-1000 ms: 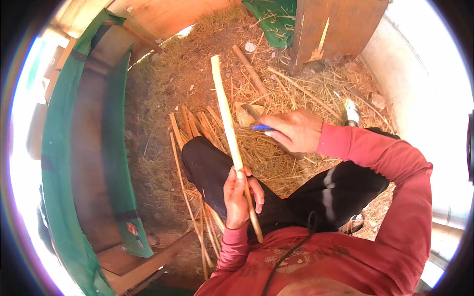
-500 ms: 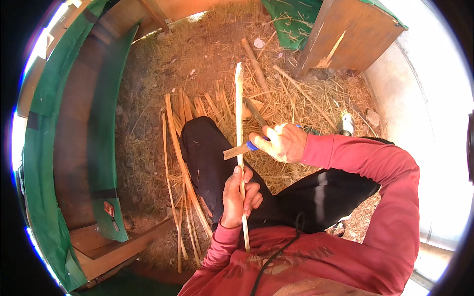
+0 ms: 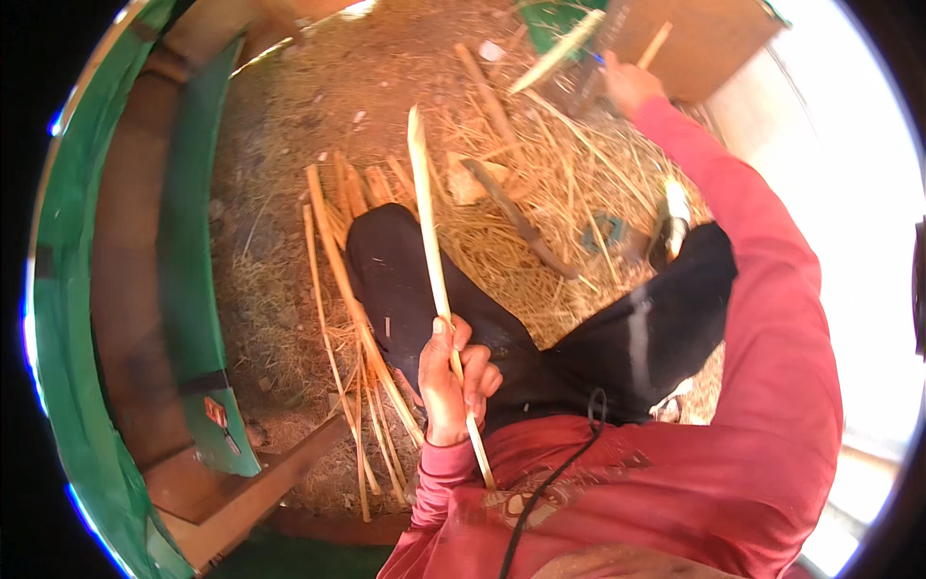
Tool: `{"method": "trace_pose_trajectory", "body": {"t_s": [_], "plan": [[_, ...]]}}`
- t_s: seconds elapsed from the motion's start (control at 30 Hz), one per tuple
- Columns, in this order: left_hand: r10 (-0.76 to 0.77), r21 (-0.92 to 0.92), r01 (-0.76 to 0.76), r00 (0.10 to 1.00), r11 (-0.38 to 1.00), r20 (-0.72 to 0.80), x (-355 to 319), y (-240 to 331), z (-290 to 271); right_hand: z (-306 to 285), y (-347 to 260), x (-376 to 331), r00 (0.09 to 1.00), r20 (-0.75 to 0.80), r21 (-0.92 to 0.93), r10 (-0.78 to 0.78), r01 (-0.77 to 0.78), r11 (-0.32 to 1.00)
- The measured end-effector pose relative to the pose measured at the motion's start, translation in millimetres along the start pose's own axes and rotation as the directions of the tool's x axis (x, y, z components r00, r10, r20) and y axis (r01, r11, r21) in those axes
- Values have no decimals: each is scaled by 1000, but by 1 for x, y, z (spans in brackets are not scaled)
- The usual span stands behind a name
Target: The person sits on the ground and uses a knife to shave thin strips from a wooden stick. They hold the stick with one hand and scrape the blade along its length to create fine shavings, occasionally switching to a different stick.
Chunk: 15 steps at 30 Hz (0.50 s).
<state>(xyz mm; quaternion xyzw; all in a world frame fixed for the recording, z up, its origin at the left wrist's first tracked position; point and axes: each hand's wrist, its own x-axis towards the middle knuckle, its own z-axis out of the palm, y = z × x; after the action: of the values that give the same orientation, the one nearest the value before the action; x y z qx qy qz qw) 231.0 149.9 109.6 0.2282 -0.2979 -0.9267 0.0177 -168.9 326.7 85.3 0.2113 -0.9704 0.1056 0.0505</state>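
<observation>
My left hand [image 3: 455, 379] is closed round a long pale wooden stick [image 3: 430, 232], its lower end against my shirt and its tip pointing away, tilted slightly left. Far out at the upper right, my right hand [image 3: 633, 85] is closed on a knife whose blue handle [image 3: 599, 60] shows beside the fingers. The knife's blade is smeared by motion. Just left of that hand, a pale wood strip [image 3: 558, 52] appears loose from the stick.
Several split sticks [image 3: 359, 318] lie by my left leg. A curved dark stick [image 3: 521, 224] rests on straw [image 3: 482, 261] between my knees. A brown wooden board [image 3: 690, 58] stands at the upper right, a metallic bottle-like object [image 3: 677, 210] near my right knee, green-covered panels [image 3: 188, 251] at left.
My right hand has swung from the stick far forward and right with the knife. A pale strip now shows near it. The held stick has tilted left, and the whole view has shifted slightly.
</observation>
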Motion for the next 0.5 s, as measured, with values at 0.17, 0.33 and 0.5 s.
{"method": "trace_pose_trajectory", "body": {"t_s": [0.17,0.33,0.5], "plan": [[-73,-60,69,996,996,-59,28,-8,-2,-24,-70,-69,920,-142,283,-366,392,875],[-102,-295,197,945,935,309,31,-15,1,-22,-129,-141,646,77,489,-759,639,594],[-117,-355,290,892,889,437,34,-16,4,-14,-125,-156,548,-29,298,-836,803,516]]}}
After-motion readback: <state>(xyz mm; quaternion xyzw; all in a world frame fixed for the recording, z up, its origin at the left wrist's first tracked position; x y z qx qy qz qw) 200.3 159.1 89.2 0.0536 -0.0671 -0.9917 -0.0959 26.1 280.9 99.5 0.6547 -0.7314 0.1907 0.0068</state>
